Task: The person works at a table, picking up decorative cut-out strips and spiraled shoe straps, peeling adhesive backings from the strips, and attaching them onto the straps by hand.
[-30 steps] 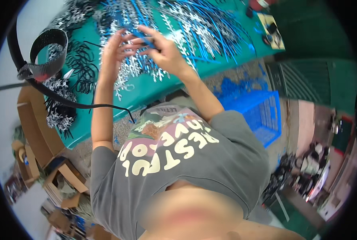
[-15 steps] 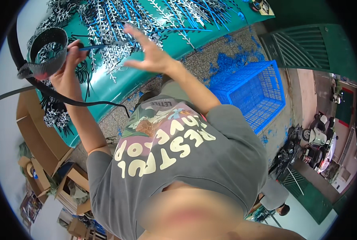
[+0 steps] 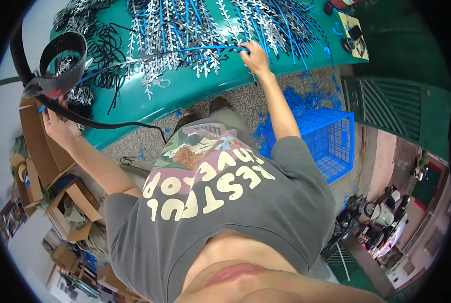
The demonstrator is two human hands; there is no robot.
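A long thin blue-and-black strip (image 3: 205,48) is stretched across the green-covered table (image 3: 139,101), above the strands lying there. My right hand (image 3: 256,59) is closed on its right end. At the far left, my left hand (image 3: 61,126) is pinched on the strip's other end, where a short blue piece sticks out beside the fingers. Part of that hand and of the strip is hidden by a dark strap and ring (image 3: 63,81) close to the camera. Beneath the strip lie many silver leaf-patterned strands (image 3: 175,35) with blue and black stems. Black cords (image 3: 106,50) are heaped nearer my left hand.
A blue plastic crate (image 3: 339,115) stands on the floor at right, near blue scraps (image 3: 303,101). Cardboard boxes (image 3: 41,146) are at the left. Small tools on a board (image 3: 357,38) sit at the table's right end. A green metal gate (image 3: 384,106) lies beyond.
My right hand, open and spread before, has moved right and closed on the strip's end. My left hand has moved left and toward me. The strip is now drawn out between them.
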